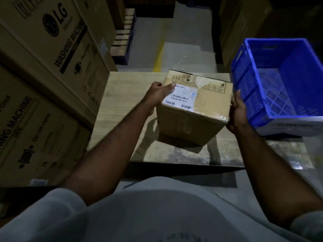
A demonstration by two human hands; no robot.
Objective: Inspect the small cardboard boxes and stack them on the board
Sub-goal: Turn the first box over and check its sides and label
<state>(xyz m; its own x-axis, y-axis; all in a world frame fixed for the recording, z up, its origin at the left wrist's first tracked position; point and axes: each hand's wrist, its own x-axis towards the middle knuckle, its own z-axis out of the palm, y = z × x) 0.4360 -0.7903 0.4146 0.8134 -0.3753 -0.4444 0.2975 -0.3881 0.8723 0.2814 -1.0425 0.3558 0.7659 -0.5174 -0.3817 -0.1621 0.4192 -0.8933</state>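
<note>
Stacked washing machine cartons [43,67] fill the left side, right beside the pale wooden board [118,102] that lies low on the floor. The person's left forearm reaches up from the lower left, nearly straight, to the left hand [157,95]. It grips the upper left corner of the cardboard box [192,119], with the thumb laid across the top beside the white barcode label [181,98] and the fingers wrapped down the left face, mostly hidden.

The box sits between both hands over the middle of the board, tilted, with a dark shadow under its near edge. I cannot tell whether its far edge touches the wood.

The right arm comes in from the lower right, bent at the wrist. The right hand [236,112] presses flat on the right face, fingers straight and pointing away. A blue crate [279,81] stands just beyond it.
</note>
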